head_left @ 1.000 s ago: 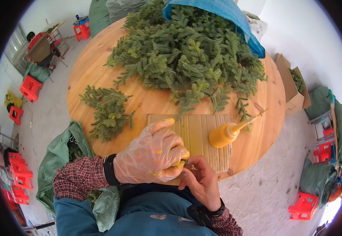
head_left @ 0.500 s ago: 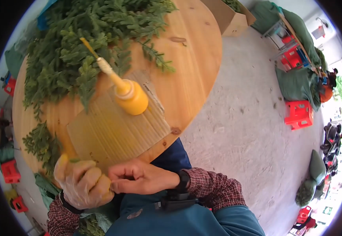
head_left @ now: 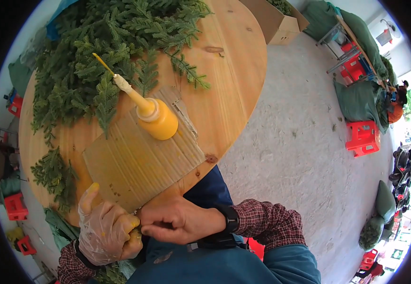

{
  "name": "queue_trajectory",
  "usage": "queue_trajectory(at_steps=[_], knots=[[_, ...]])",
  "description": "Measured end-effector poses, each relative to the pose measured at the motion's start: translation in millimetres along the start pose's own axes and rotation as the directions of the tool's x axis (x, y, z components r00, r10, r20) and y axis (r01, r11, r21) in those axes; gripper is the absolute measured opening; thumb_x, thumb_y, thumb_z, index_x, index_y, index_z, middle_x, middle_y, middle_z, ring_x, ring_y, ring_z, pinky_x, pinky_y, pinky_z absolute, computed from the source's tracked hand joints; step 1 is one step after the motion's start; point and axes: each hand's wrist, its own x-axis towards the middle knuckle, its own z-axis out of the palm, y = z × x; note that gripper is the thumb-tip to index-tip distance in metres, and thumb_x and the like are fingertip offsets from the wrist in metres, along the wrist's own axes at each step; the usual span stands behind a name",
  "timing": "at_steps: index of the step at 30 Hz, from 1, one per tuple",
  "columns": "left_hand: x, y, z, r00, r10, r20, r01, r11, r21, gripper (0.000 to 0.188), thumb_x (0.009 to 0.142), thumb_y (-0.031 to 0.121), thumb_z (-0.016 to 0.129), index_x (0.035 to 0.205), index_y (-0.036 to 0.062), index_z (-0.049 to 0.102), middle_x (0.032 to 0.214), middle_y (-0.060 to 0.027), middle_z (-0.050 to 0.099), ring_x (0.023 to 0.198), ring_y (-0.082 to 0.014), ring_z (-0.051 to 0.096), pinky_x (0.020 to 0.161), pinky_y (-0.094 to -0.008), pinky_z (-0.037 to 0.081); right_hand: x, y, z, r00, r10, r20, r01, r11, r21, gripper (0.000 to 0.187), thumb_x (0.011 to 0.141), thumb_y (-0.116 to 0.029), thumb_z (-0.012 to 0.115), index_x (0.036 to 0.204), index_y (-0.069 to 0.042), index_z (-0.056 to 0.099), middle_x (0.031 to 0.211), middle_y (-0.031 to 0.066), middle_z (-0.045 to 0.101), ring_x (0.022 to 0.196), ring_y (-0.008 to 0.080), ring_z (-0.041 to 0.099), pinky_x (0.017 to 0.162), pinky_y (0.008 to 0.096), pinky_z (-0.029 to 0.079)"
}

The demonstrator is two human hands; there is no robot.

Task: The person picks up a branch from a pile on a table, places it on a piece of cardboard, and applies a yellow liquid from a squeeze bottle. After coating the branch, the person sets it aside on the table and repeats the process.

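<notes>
My left hand (head_left: 108, 232) wears a clear plastic glove stained yellow. Its index finger points up while the other fingers curl closed. Bare, with a dark band at the wrist, my right hand (head_left: 179, 220) is closed in a pinch against the left fingertips. Whatever lies between the fingers is too small or hidden to make out. Beyond the hands, a ridged cardboard piece (head_left: 134, 158) with yellow stains lies on the round wooden table (head_left: 224, 90). On it stands a yellow squeeze bottle (head_left: 160, 122) with a long, wrapped, thin-tipped nozzle.
A heap of green fir sprigs (head_left: 82, 71) covers the table's far left. A smaller sprig (head_left: 56, 175) lies at its left edge. An open cardboard box (head_left: 281, 26) stands beyond the table. Red stools (head_left: 364, 138) and green sacks (head_left: 361, 102) stand at the right, near another person (head_left: 394, 106).
Both hands have shifted slightly to the right and down, still together. My left index finger now stands straighter; the green bit beside it no longer shows. The bottle and cardboard stay put.
</notes>
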Motion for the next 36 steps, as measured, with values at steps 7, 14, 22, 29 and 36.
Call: queue_trajectory(at_steps=[7,14,22,29,36], knots=[[-1.6,9.6,-6.6,0.998,0.057,-0.004,-0.055,0.976,0.212,0.014,0.078,0.024,0.064,0.089,0.0168,0.057,0.071,0.0009,0.05,0.068,-0.0167,0.054,0.105,-0.0523,0.033,-5.0,-8.4,-0.5,0.934,0.323,0.153,-0.358,0.852,0.383,0.02,0.101,-0.015,0.056,0.083,-0.006,0.052,0.069,-0.0039,0.042,0.065,0.0031,0.038,0.056,0.0253,0.033],[3.5,-16.6,-12.5,0.919,0.348,0.186,-0.227,0.852,-0.471,0.012,0.081,0.025,0.065,0.091,0.0178,0.064,0.075,0.0035,0.055,0.072,-0.0161,0.057,0.104,-0.0468,0.035,-11.7,-14.6,0.7,0.87,0.246,0.427,-0.46,0.715,0.526,0.026,0.1,-0.013,0.054,0.076,-0.006,0.047,0.069,-0.0024,0.044,0.06,0.0041,0.037,0.054,0.0256,0.032],[-18.7,-54.5,-7.0,0.993,-0.089,0.082,0.112,0.416,-0.902,0.018,0.09,0.029,0.06,0.084,0.0131,0.065,0.075,0.0009,0.058,0.075,-0.0202,0.059,0.095,-0.0459,0.041,-3.4,-50.4,-33.6,0.94,-0.252,0.232,0.198,0.952,0.231,0.02,0.095,-0.009,0.06,0.077,-0.004,0.055,0.067,0.0078,0.051,0.057,0.022,0.053,0.05,0.0337,0.039],[-33.2,-76.2,-72.7,0.937,-0.239,-0.255,0.332,0.836,0.437,0.034,0.07,0.007,0.069,0.103,0.0128,0.068,0.098,-0.0069,0.061,0.102,-0.0264,0.059,0.112,-0.0507,0.033,-23.2,-21.7,-45.8,0.914,0.201,0.353,-0.012,0.882,-0.471,0.024,0.087,-0.027,0.075,0.08,-0.006,0.064,0.071,0.0088,0.06,0.06,0.0269,0.061,0.051,0.0357,0.046],[-111.3,-146.7,-41.3,0.806,-0.427,-0.411,0.592,0.573,0.566,0.036,0.087,0.013,0.062,0.121,0.0023,0.06,0.113,-0.0111,0.061,0.117,-0.0331,0.055,0.108,-0.048,0.037,-34.8,-24.1,-54.1,0.903,0.374,0.212,-0.17,0.763,-0.623,0.03,0.084,-0.014,0.073,0.111,-0.004,0.062,0.092,0.0093,0.068,0.064,0.0214,0.065,0.056,0.0318,0.052]])
